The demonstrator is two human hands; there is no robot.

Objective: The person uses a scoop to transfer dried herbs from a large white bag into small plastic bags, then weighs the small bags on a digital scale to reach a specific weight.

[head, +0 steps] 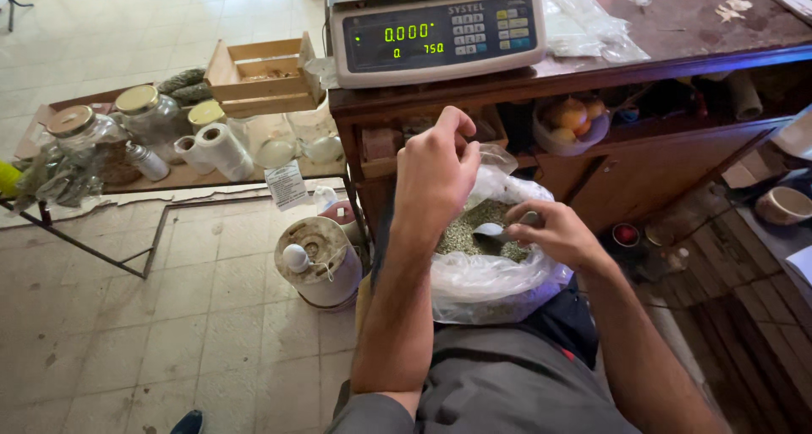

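Note:
A clear plastic bag point(491, 277) full of small greenish-grey grains point(469, 222) rests on my lap. My left hand point(436, 167) pinches the bag's upper rim and holds it up. My right hand point(554, 231) grips a small metal scoop point(491, 231) whose bowl lies on the grains inside the bag. A digital weighing scale point(436, 32) with a lit green display stands on the wooden counter point(677, 36) just above both hands, its pan bare.
A low side table point(182, 180) at the left carries glass jars, rolls of white twine and a small wooden crate point(262, 74). A white plastic container point(317, 260) stands on the tiled floor by my left arm. A bowl of round fruit point(571, 121) sits on the counter's shelf.

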